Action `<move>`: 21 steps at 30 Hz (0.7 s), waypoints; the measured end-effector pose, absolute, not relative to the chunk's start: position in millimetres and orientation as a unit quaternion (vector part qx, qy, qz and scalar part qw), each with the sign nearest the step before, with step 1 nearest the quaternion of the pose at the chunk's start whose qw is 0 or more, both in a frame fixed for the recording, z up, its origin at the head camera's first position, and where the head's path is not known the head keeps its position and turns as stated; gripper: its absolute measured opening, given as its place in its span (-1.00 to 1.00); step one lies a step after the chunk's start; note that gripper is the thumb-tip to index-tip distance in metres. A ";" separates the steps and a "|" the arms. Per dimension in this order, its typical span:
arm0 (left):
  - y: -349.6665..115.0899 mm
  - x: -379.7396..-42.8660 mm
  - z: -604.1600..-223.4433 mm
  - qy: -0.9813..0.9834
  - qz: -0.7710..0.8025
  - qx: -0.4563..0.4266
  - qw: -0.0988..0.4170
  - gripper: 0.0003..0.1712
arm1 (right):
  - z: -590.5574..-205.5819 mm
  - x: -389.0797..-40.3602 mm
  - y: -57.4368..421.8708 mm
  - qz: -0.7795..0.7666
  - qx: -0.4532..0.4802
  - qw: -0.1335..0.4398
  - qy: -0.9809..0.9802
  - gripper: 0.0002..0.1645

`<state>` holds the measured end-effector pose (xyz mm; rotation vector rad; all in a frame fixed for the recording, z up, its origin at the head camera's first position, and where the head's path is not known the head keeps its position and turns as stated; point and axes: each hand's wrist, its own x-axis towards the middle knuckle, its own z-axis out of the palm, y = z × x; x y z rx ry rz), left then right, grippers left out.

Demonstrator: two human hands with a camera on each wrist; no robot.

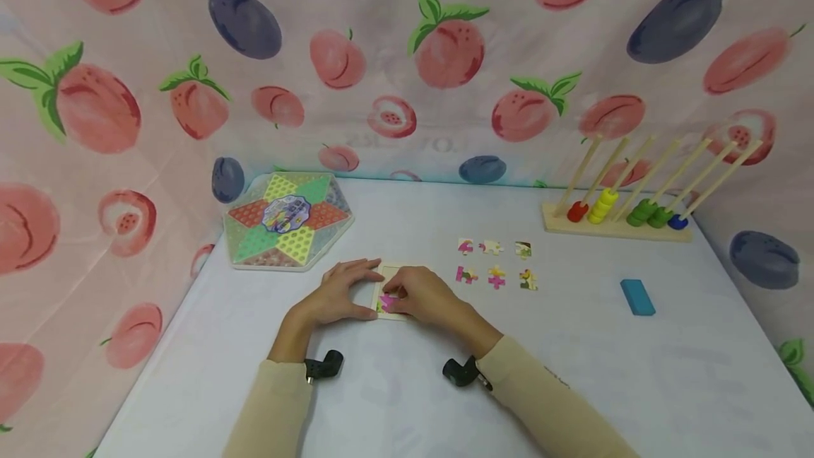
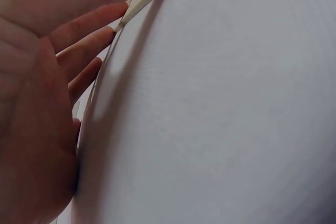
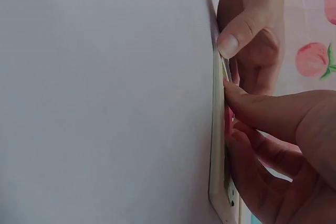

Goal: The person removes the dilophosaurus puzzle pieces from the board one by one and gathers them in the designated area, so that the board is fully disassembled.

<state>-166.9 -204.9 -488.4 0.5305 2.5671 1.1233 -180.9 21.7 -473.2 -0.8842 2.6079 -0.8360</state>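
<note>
A small cream puzzle tray (image 1: 389, 269) lies flat on the white table between my two hands. My left hand (image 1: 337, 293) spreads along its left side, the nearly straight thumb and fingertips touching the rim. In the left wrist view those fingers (image 2: 86, 45) reach to the tray's edge. My right hand (image 1: 426, 295) bends over the tray, pinching a pink puzzle piece (image 3: 228, 119) low at its surface between thumb and fingers. Pink and green (image 1: 385, 302) show in the near left part of the tray. The right hand hides much of the tray's right half.
Several loose puzzle pieces (image 1: 496, 276) lie in two rows right of the tray. A star-patterned board game box (image 1: 254, 242) is at the back left. Farther right are a blue block (image 1: 637, 297) and a wooden peg rack (image 1: 617, 230) with coloured beads. A fruit-print cloth (image 1: 381, 55) hangs behind.
</note>
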 end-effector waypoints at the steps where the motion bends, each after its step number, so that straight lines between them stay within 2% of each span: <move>1: -204.9 -166.7 -488.0 0.891 0.389 0.185 0.143 -0.29 | -472.7 -180.0 21.5 -0.282 -0.305 0.125 0.901 -0.62; 9: -205.2 -165.7 -488.0 0.888 0.393 0.187 0.147 -0.29 | -473.4 -177.0 21.0 -0.263 -0.310 0.117 0.906 -0.60; 21: -204.5 -167.1 -491.2 0.891 0.388 0.189 0.143 -0.30 | -473.3 -182.2 19.2 -0.296 -0.301 0.159 0.893 -0.73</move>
